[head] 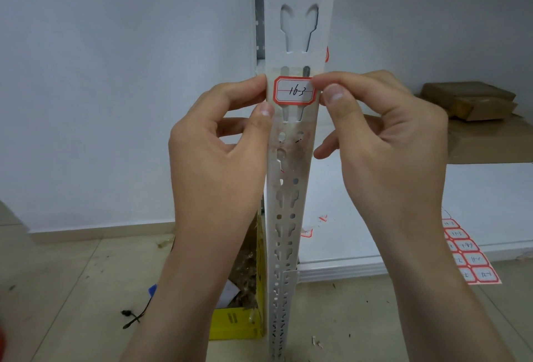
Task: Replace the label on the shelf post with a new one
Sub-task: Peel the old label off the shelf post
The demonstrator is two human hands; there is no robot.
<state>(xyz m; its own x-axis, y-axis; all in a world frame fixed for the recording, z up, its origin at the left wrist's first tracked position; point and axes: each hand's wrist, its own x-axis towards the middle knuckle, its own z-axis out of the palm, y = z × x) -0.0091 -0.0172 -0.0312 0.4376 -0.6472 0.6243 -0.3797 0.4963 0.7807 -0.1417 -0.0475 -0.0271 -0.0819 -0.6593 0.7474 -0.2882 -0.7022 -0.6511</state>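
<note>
Left hand [219, 142]: bare, no ring or glove, short trimmed nails.
Right hand [383, 136]: bare, no ring, short nails.
Forearms: uncovered, no sleeves, no watch.

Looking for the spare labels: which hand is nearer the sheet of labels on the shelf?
Right. The right hand is up at the post, on the same side as the sheet of labels, which lies below it; the left hand is across the post.

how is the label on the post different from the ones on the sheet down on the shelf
The label on the post is a single sticker, upright, with both hands pinching clear tape over it; the sheet of labels lies flat on the shelf, untouched, holding many stickers in rows. The post label reads 16-3; the sheet's read other numbers. Both are white with red borders and handwriting.
</note>
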